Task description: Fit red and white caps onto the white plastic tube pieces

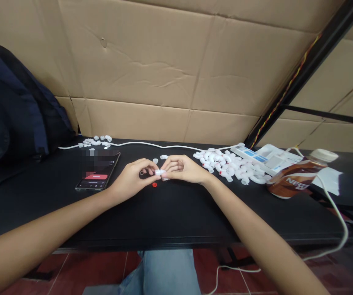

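Between my two hands, just above the black table, is a small white plastic piece [158,172]. My left hand [137,176] pinches it from the left with thumb and fingertips. From the other side my right hand [181,169] grips it too, and its fingers cover part of the piece. A small red disc [154,184] lies on the table just below the fingertips. Behind the hands lie a small whitish cap [155,160] and another white piece [164,157].
To the right is a heap of white plastic pieces [225,164], some with red bits, beside a brown bottle [299,174] and a white-blue box [253,157]. A phone [99,170], more small pieces [94,142] and a dark backpack [19,106] are left. A white cable [160,146] crosses behind.
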`<state>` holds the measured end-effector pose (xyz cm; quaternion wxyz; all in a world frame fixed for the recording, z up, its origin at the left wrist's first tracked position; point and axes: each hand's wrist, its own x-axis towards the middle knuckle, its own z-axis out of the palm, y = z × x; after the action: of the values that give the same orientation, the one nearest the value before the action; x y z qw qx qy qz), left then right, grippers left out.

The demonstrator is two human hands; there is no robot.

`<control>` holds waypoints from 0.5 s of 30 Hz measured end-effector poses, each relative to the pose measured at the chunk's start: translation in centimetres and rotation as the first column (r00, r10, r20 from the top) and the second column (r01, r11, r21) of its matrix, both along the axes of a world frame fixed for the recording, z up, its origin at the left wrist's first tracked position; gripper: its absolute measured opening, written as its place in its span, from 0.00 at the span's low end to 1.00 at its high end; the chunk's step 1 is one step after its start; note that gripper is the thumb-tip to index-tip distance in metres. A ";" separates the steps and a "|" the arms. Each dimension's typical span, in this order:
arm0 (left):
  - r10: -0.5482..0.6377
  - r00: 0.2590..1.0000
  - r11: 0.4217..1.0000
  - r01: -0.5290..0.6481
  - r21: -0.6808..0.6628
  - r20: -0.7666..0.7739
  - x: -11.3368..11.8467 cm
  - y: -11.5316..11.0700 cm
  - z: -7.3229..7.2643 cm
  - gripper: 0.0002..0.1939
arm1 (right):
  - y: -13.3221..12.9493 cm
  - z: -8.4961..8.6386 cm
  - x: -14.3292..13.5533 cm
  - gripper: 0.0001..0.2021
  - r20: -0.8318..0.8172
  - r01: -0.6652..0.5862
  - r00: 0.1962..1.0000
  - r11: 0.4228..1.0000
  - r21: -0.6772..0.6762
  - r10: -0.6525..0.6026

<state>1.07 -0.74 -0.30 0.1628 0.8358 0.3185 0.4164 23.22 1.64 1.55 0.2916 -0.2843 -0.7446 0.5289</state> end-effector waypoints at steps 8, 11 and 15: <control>-0.060 0.998 0.991 0.061 0.121 -0.013 0.1 -0.2 0.4 0.04 | -0.2 -0.2 -0.3 0.13 -0.028 -0.011 1.000 0.997 -0.075 0.009; -0.073 0.997 0.986 0.073 0.147 -0.003 0.2 -0.3 0.5 0.06 | 0.0 -0.4 -0.2 0.13 -0.054 0.007 0.998 0.998 -0.061 -0.010; -0.099 0.995 0.979 0.097 0.178 -0.002 0.1 -0.1 0.3 0.08 | 0.1 -0.6 -0.1 0.13 -0.051 0.017 0.999 0.999 -0.052 -0.020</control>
<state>1.16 -0.88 0.04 0.1087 0.8604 0.2379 0.4374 23.16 1.75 0.94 0.3080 -0.2848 -0.7205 0.5522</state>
